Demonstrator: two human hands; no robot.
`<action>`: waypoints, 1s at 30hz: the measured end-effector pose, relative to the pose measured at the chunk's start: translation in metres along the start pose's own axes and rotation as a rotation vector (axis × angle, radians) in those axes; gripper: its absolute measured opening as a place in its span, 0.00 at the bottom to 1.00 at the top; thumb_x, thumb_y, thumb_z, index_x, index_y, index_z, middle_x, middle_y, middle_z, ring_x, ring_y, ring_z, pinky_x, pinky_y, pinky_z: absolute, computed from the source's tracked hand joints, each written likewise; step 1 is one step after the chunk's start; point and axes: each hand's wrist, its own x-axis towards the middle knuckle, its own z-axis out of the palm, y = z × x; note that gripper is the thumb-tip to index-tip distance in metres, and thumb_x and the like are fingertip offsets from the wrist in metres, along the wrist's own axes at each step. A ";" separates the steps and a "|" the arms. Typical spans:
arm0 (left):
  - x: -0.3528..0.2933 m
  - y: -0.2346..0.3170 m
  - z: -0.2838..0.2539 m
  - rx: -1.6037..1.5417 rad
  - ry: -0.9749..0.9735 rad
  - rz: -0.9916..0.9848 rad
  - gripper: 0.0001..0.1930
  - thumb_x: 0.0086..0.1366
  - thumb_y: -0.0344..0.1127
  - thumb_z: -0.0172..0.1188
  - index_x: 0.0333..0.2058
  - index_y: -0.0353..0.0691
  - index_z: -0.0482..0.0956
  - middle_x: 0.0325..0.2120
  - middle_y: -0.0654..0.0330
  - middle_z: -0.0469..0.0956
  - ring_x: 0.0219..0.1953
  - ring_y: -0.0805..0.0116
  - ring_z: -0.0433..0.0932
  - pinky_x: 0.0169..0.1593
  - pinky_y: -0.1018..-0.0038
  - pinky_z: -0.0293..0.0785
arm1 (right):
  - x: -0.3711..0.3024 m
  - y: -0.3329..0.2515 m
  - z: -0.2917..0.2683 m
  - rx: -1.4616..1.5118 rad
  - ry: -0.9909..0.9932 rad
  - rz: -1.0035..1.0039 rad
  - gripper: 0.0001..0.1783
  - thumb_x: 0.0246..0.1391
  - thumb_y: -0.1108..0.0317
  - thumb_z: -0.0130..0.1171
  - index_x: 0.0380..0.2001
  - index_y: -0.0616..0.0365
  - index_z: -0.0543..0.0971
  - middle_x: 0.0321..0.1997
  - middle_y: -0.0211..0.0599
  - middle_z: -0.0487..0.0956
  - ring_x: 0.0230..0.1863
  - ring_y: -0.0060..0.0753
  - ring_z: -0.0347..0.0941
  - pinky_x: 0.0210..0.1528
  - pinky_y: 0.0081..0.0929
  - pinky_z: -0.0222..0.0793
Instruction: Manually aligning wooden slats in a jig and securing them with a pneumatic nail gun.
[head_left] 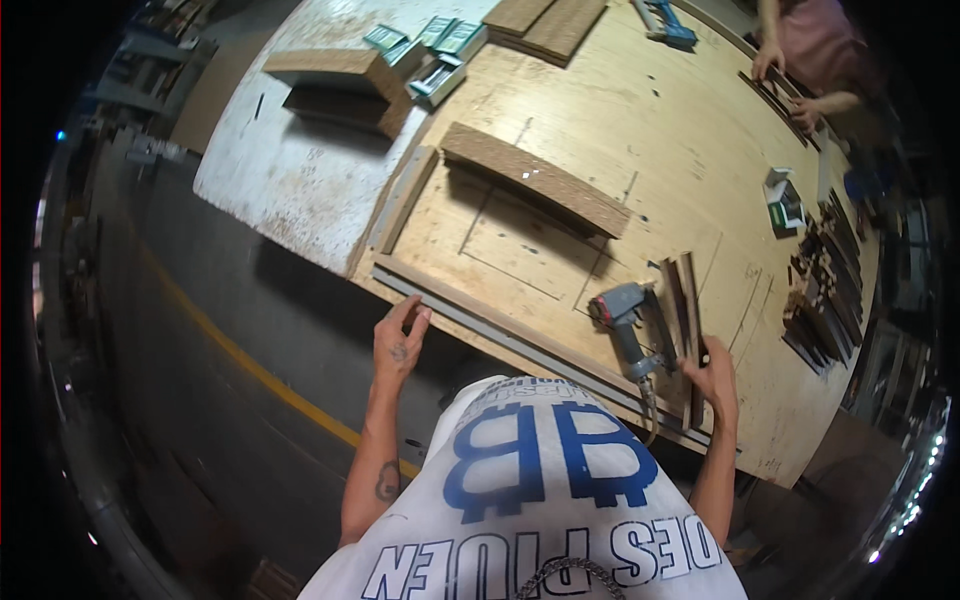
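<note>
My left hand [397,342] is at the table's near edge, beside a long grey rail [500,338]. Its thumb and fingers are apart with nothing between them. On the right, my right hand [714,378] closes around narrow dark brown wood strips [692,310], which lie lengthwise across the rail's right part. Just left of them rests a grey and black pneumatic nail gun [627,318], with a hose at its handle end. Beyond the rail, a long brown wooden board [535,178] stands on edge on the plywood tabletop [720,200].
More brown boards [340,75] and small open boxes [437,78] are at the far left. A pile of dark strips [825,290] and another box [784,203] lie right. A blue tool [672,30] rests at the back. A co-worker's hands [790,85] handle strips at far right.
</note>
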 end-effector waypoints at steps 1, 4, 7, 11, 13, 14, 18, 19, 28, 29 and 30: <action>0.006 -0.008 -0.008 0.003 0.026 -0.025 0.17 0.68 0.37 0.64 0.50 0.31 0.81 0.34 0.49 0.85 0.36 0.63 0.84 0.44 0.70 0.78 | -0.001 -0.024 0.002 0.029 -0.114 -0.010 0.30 0.41 0.59 0.73 0.47 0.64 0.81 0.41 0.53 0.81 0.43 0.54 0.78 0.48 0.43 0.73; 0.023 -0.033 -0.028 -0.012 0.067 -0.086 0.17 0.69 0.37 0.63 0.51 0.31 0.82 0.35 0.50 0.85 0.37 0.65 0.84 0.44 0.70 0.78 | 0.017 -0.108 0.043 0.020 -0.385 -0.173 0.33 0.45 0.53 0.72 0.50 0.64 0.80 0.46 0.54 0.81 0.49 0.54 0.77 0.55 0.42 0.72; 0.041 -0.039 -0.044 -0.049 0.087 -0.047 0.18 0.69 0.38 0.64 0.51 0.31 0.82 0.36 0.49 0.86 0.38 0.64 0.85 0.44 0.70 0.78 | 0.064 -0.181 0.115 -0.073 -0.437 -0.374 0.30 0.46 0.57 0.70 0.48 0.69 0.78 0.47 0.60 0.80 0.49 0.60 0.77 0.53 0.43 0.72; 0.061 -0.034 -0.058 -0.064 0.063 0.005 0.18 0.69 0.40 0.64 0.50 0.32 0.82 0.34 0.49 0.86 0.37 0.63 0.85 0.44 0.70 0.78 | 0.119 -0.237 0.185 -0.093 -0.554 -0.414 0.25 0.46 0.60 0.66 0.44 0.69 0.79 0.42 0.62 0.81 0.46 0.62 0.79 0.50 0.47 0.74; 0.061 -0.042 -0.066 -0.068 0.081 -0.002 0.18 0.69 0.40 0.64 0.50 0.32 0.82 0.35 0.49 0.86 0.37 0.62 0.85 0.44 0.70 0.78 | 0.130 -0.249 0.201 -0.136 -0.629 -0.381 0.22 0.46 0.61 0.64 0.40 0.68 0.80 0.40 0.63 0.81 0.45 0.63 0.79 0.48 0.49 0.73; 0.062 -0.046 -0.069 -0.072 0.084 -0.013 0.18 0.69 0.40 0.63 0.50 0.32 0.82 0.35 0.48 0.86 0.37 0.62 0.85 0.44 0.69 0.78 | 0.130 -0.251 0.207 -0.175 -0.601 -0.377 0.21 0.45 0.63 0.63 0.40 0.68 0.80 0.39 0.64 0.81 0.44 0.63 0.79 0.47 0.50 0.73; 0.060 -0.057 -0.070 -0.083 0.073 -0.044 0.17 0.69 0.39 0.63 0.50 0.32 0.82 0.34 0.46 0.85 0.37 0.60 0.85 0.45 0.68 0.78 | 0.120 -0.250 0.221 -0.189 -0.474 -0.403 0.25 0.45 0.60 0.62 0.44 0.67 0.80 0.40 0.63 0.82 0.43 0.63 0.79 0.47 0.48 0.74; 0.062 -0.059 -0.068 -0.087 0.082 -0.026 0.17 0.69 0.39 0.63 0.50 0.32 0.82 0.34 0.47 0.85 0.37 0.60 0.85 0.44 0.68 0.78 | 0.119 -0.250 0.216 -0.139 -0.449 -0.384 0.24 0.48 0.62 0.64 0.47 0.66 0.80 0.44 0.62 0.83 0.46 0.59 0.80 0.50 0.45 0.74; 0.099 -0.036 -0.044 -0.102 -0.096 0.074 0.15 0.69 0.39 0.63 0.46 0.33 0.83 0.32 0.46 0.84 0.35 0.55 0.85 0.40 0.67 0.78 | 0.139 -0.220 0.186 0.046 -0.387 -0.233 0.27 0.49 0.63 0.67 0.52 0.66 0.78 0.44 0.60 0.83 0.48 0.57 0.81 0.51 0.41 0.75; 0.103 -0.038 -0.040 -0.081 -0.107 0.123 0.14 0.69 0.39 0.62 0.45 0.34 0.83 0.33 0.46 0.84 0.35 0.53 0.85 0.40 0.66 0.78 | 0.139 -0.220 0.188 0.071 -0.390 -0.251 0.27 0.49 0.63 0.67 0.51 0.67 0.78 0.44 0.60 0.83 0.47 0.57 0.81 0.51 0.42 0.75; 0.108 -0.036 -0.038 -0.058 -0.113 0.174 0.14 0.69 0.39 0.62 0.44 0.34 0.84 0.34 0.45 0.84 0.35 0.50 0.84 0.41 0.65 0.78 | 0.142 -0.221 0.193 0.098 -0.394 -0.273 0.27 0.50 0.63 0.67 0.51 0.67 0.78 0.43 0.61 0.83 0.47 0.56 0.81 0.51 0.42 0.75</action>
